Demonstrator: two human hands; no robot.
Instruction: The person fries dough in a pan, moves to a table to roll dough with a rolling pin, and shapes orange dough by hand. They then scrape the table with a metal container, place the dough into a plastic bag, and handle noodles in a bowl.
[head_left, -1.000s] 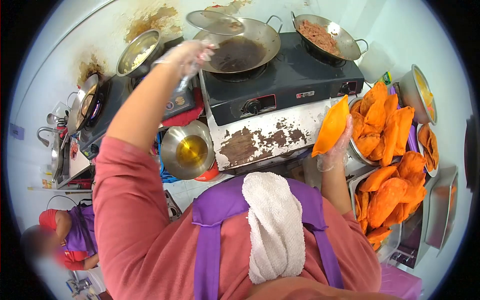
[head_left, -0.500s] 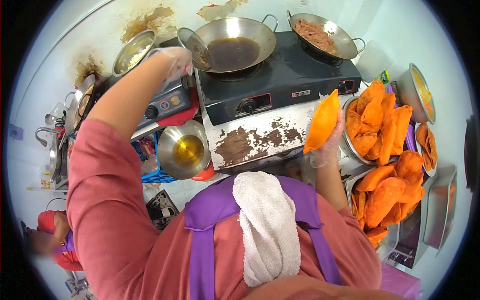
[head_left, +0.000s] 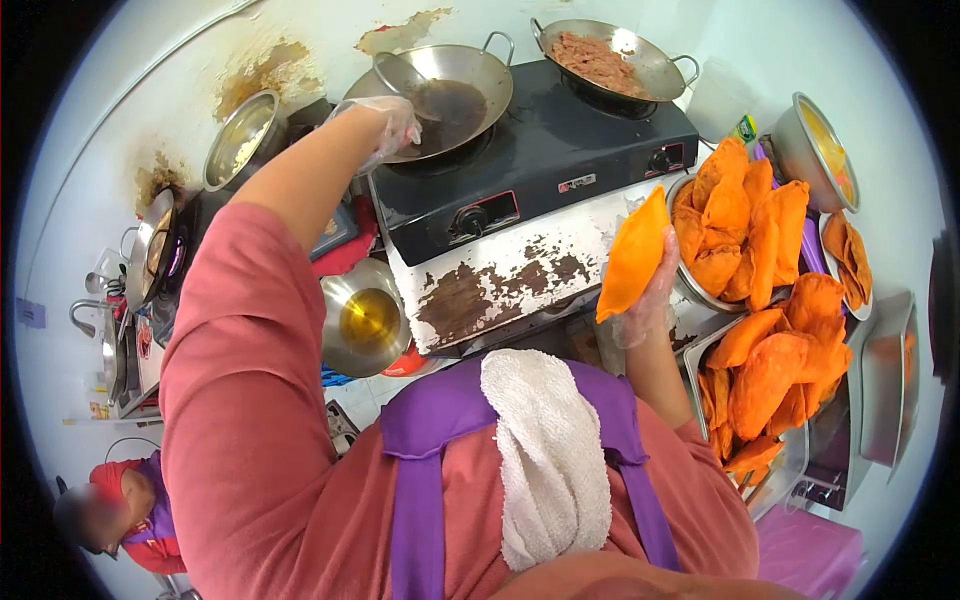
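Observation:
My left hand (head_left: 388, 130), in a clear plastic glove, is closed at the near rim of a wok (head_left: 497, 85) of dark brown liquid. It grips a round metal ladle (head_left: 400, 74), tilted inside the wok's left side; its handle is hidden. In my right hand (head_left: 650, 305), also gloved, a puffy orange fried pouch (head_left: 634, 255) stands upright in front of the stove. To its right, similar orange pieces (head_left: 735, 205) fill a metal bowl (head_left: 688, 283), and more (head_left: 775, 390) are heaped in a tray (head_left: 697, 385).
A black two-burner stove (head_left: 540, 150) bears a second wok (head_left: 663, 65) with pinkish shredded food. Yellow oil sits in a metal bowl (head_left: 340, 290) below left. Another bowl (head_left: 215, 160) stands at the back left, a pot (head_left: 800, 150) at the right. A person (head_left: 140, 500) is at lower left.
My left hand has moved right and slightly down relative to the stove, and the ladle has gone further into the wok. The view has shifted. The orange pouch remains in my right hand.

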